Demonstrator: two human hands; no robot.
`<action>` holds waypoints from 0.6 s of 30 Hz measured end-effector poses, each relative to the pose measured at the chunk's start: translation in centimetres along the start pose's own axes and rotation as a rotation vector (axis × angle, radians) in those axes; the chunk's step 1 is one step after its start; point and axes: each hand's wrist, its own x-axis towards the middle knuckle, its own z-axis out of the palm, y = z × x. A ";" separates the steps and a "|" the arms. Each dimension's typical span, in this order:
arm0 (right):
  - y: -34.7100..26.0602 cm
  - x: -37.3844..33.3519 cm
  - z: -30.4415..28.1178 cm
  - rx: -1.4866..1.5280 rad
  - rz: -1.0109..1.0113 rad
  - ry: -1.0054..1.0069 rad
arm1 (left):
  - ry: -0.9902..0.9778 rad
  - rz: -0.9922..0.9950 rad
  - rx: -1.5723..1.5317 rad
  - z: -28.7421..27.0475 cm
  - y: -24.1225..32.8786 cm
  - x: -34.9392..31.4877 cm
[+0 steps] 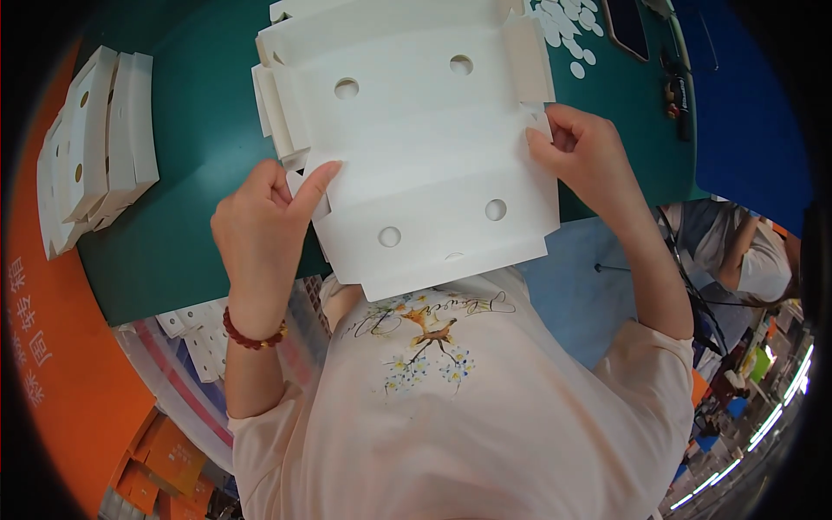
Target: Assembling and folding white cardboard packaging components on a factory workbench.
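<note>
A white cardboard box blank (416, 147), part folded with round holes punched through it, lies in front of me and reaches over the near table edge. Its far side flaps stand up, while the near panel lies open toward my body. My left hand (273, 204) grips the blank's left edge, thumb on top and fingers curled beneath. At the right edge, my right hand (589, 156) pinches a side flap between thumb and fingers. The fingertips of both hands are partly hidden by the cardboard.
Folded white boxes (104, 147) are stacked at the left of the green table (199, 113). Loose white discs (568, 30), a phone (626, 26) and a dark tool (678, 100) lie at the far right. Below left is a bin of white pieces (198, 347); another person (737, 247) is at right.
</note>
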 end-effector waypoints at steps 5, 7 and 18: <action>-1.5 -0.3 0.9 -0.491 -0.339 0.291 | 0.214 0.216 0.382 1.1 0.7 -0.7; -1.8 -0.1 1.4 -0.549 -0.395 0.349 | 0.249 0.231 0.397 1.6 1.1 -0.6; -2.9 0.5 4.2 -0.839 -0.439 0.432 | 0.308 0.371 0.731 3.6 2.9 -1.3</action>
